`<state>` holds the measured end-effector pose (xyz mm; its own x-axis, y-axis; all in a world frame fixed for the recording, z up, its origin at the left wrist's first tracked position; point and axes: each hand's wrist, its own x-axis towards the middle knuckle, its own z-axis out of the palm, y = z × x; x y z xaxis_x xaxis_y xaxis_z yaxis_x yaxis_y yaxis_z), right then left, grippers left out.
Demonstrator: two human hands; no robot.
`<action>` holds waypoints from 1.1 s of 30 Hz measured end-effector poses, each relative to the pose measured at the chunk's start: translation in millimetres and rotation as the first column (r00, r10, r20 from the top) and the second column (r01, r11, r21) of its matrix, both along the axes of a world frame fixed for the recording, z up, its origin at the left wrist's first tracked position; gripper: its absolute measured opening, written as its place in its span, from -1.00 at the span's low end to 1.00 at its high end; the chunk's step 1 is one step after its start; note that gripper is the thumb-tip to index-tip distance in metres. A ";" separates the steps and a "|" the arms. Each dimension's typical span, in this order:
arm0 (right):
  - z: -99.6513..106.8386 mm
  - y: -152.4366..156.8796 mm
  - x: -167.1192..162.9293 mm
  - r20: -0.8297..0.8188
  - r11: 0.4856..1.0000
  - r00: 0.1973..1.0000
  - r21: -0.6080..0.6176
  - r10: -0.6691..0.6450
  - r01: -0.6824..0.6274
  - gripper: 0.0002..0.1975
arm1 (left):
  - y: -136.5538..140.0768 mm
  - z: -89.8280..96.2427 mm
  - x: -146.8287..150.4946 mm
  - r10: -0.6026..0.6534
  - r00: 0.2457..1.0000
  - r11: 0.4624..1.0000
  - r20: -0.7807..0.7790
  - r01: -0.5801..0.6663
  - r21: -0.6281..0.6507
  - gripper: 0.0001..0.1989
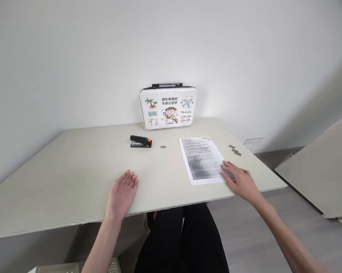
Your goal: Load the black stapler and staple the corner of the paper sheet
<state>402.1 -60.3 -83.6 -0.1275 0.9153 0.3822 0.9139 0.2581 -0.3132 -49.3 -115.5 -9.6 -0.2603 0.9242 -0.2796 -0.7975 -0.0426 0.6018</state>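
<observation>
My left hand (122, 194) rests palm up near the table's front edge, fingers slightly curled and holding nothing. Beyond it lies a black stapler (141, 141) with an orange patch, and a small strip of staples (163, 146) sits just to the stapler's right. My right hand (239, 180) lies palm down with its fingertips at the right edge of a printed sheet of paper (202, 161). The fingers are stretched out, not gripping the sheet. Past that hand, several more staple strips (235, 151) lie near the table's right side.
A white case (168, 108) with cartoon prints and a black handle stands at the back of the pale table (74, 170), against the wall. A white panel (319, 170) stands to the right beyond the table. My legs are under the front edge.
</observation>
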 end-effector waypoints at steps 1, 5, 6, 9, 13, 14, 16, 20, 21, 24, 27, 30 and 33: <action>1.0 -11.4 -9.0 0.007 1.000 1.000 0.016 0.015 -0.015 -0.56 | -0.2 -0.4 0.5 0.003 1.000 1.000 -0.025 -0.003 -0.006 -0.79; 6.1 -61.7 -48.7 0.020 0.996 0.997 0.042 0.074 -0.075 -0.60 | -0.4 -2.4 3.9 -0.008 0.984 1.000 -0.177 0.006 -0.013 -0.79; 7.6 -72.6 -57.8 0.011 0.995 0.996 0.049 0.088 -0.088 -0.61 | -0.8 -3.0 5.4 -0.019 0.972 1.000 -0.234 0.019 -0.002 -0.79; 12.5 -95.6 -80.1 -0.016 0.992 0.994 0.065 0.112 -0.111 -0.65 | -4.4 -4.3 11.9 -0.048 0.873 0.995 -0.486 0.087 0.058 -0.81; 19.5 -107.1 -105.4 -0.012 0.982 0.984 0.063 0.179 -0.178 -0.69 | -12.3 -6.2 21.6 -0.058 0.460 0.969 -0.886 0.240 0.061 -0.85; 21.4 -108.2 -113.0 -0.005 0.978 0.980 0.062 0.200 -0.199 -0.69 | -13.3 -7.3 22.5 -0.040 0.321 0.956 -0.946 0.287 0.057 -0.81; 25.9 -109.7 -131.4 0.012 0.970 0.971 0.052 0.237 -0.237 -0.69 | -12.7 -11.0 20.2 0.032 0.037 0.925 -0.999 0.377 0.044 -0.73; 39.4 -108.9 -176.1 -0.011 0.946 0.946 0.009 0.324 -0.324 -0.70 | -2.1 -22.8 -7.9 0.113 -0.461 0.915 -0.880 0.393 -0.088 -0.53; 43.8 -107.3 -186.3 -0.028 0.932 0.932 -0.008 0.361 -0.361 -0.70 | 1.5 -25.4 -19.5 0.106 -0.541 0.921 -0.834 0.369 -0.122 -0.48; 56.4 -97.0 -206.2 -0.108 0.856 0.857 -0.072 0.504 -0.512 -0.68 | 12.3 -29.0 -59.2 0.093 -0.674 0.926 -0.733 0.329 -0.185 -0.41; 61.2 -76.6 -204.7 -0.231 0.771 0.770 -0.109 0.594 -0.628 -0.66 | 23.2 -25.9 -94.0 0.093 -0.713 0.928 -0.695 0.314 -0.199 -0.38; 55.2 -47.0 -184.5 -0.336 0.782 0.764 -0.114 0.551 -0.613 -0.62 | 34.7 -20.7 -115.3 0.067 -0.726 0.930 -0.685 0.294 -0.220 -0.35; 44.4 -13.7 -153.6 -0.407 0.843 0.800 -0.118 0.440 -0.524 -0.65 | 44.9 -17.5 -125.1 0.063 -0.716 0.927 -0.695 0.300 -0.226 -0.34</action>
<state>248.6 -74.1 -39.3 -0.4704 0.8334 0.2901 0.5048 0.5238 -0.6861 -174.4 -70.6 -27.1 0.2878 0.9438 0.1629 0.9376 -0.3123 0.1532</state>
